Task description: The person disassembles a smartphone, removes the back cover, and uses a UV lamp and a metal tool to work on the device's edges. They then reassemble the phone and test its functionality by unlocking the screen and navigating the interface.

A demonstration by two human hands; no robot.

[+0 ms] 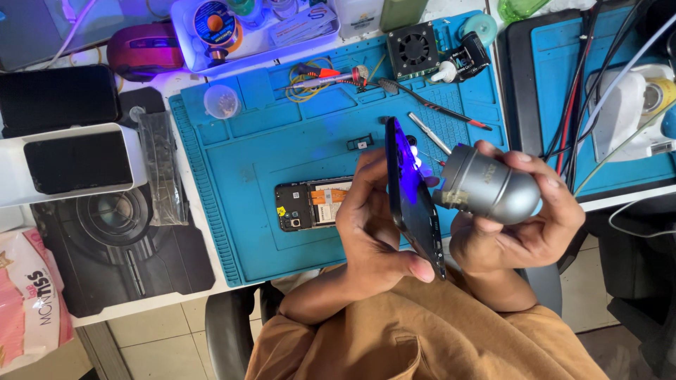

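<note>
Left hand (373, 232) clamps dark phone panel (412, 200) on edge, above mat (232, 183) at 5 o'clock. Right hand (517, 211) wraps grey lamp (486, 184), violet glow on panel. Opened phone body (310, 204) lies at panel's 9 o'clock, not yet closed; tweezers (331, 77) at 12 untouched.

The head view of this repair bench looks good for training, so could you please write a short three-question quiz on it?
1. True or false: the left hand holds a dark phone panel on edge.
2. What does the right hand hold? A) grey cylindrical lamp B) tweezers C) red mouse
3. What lies on the blue mat left of the hands?

Key: 1 true; 2 A; 3 an opened phone body.
</note>
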